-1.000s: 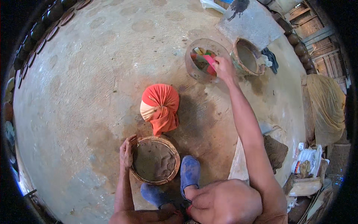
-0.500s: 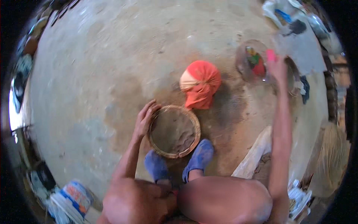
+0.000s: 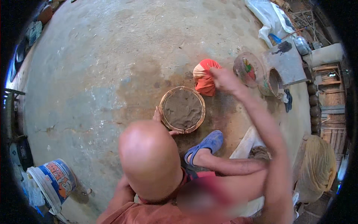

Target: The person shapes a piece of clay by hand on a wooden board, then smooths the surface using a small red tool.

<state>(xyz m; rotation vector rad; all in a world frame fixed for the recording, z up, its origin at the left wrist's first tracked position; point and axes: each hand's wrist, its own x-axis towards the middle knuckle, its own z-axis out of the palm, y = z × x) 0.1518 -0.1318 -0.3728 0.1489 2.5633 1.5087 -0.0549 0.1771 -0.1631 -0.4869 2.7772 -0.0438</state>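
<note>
Wet grey-brown clay (image 3: 182, 108) fills a round wooden-rimmed form (image 3: 203, 118) on the floor in front of me. My left hand (image 3: 158, 115) holds its left and near side, fingers and thumb against the rim; my raised knee hides the rest of that hand. Beyond the form, to its right, sits a round bundle wrapped in red and peach cloth (image 3: 205, 84). Over the right side of this bundle is my right hand (image 3: 225, 79), fingers bent and blurred. Whether it touches the cloth or holds something small, I cannot tell.
Right of the bundle stand a round basin (image 3: 242, 76) with coloured items inside and a tub (image 3: 274, 82). A grey board (image 3: 285, 63) lies beyond them. A white bucket (image 3: 56, 183) is at lower left, a yellowish mesh-covered sack (image 3: 317, 160) at right.
My right hand has come left from beside the basin, where something pink was in it, to the cloth bundle. My left knee now blocks part of the left arm. The view has shifted.
</note>
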